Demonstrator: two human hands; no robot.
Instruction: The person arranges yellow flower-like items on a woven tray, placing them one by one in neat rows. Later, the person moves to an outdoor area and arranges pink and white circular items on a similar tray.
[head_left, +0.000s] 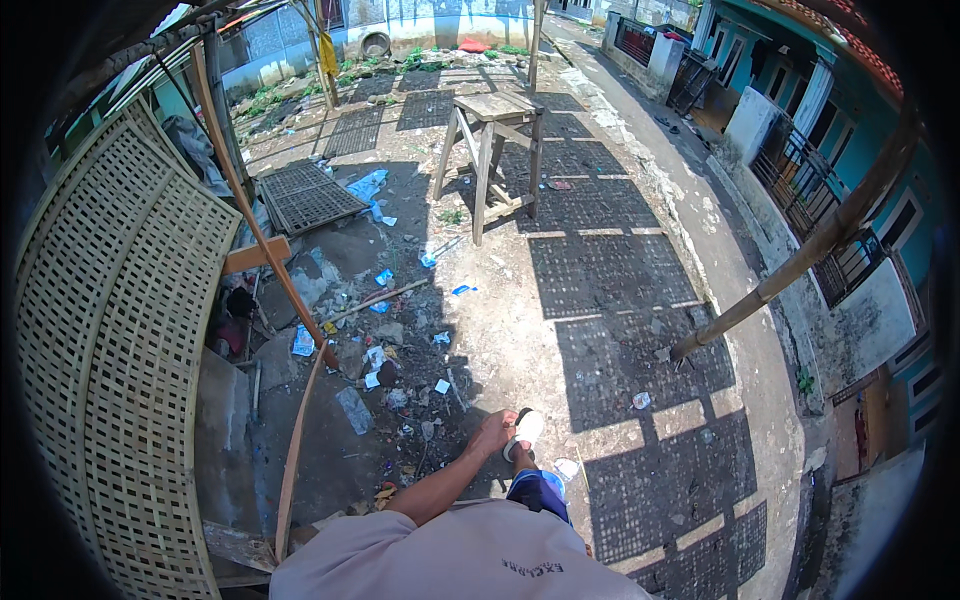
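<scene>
My left hand (493, 432) reaches down beside my foot, its fingers curled. What the fingers hold, if anything, is too small to make out. Right beside the fingertips is a white shoe or sandal (528, 428) on my foot, below the hem of blue shorts (540, 493). My right hand does not show; my shirt (450, 555) fills the lower middle. Scraps of paper and plastic litter (375, 365) lie on the dirt to the left of the hand.
A large woven bamboo lattice panel (110, 300) leans at the left beside a slanting wooden strip (235, 185). A wooden stool-like stand (497, 105) stands ahead. Dark lattice-patterned rectangles (615, 270) cover the ground. At right a bamboo pole (790, 285) slants by a paved lane.
</scene>
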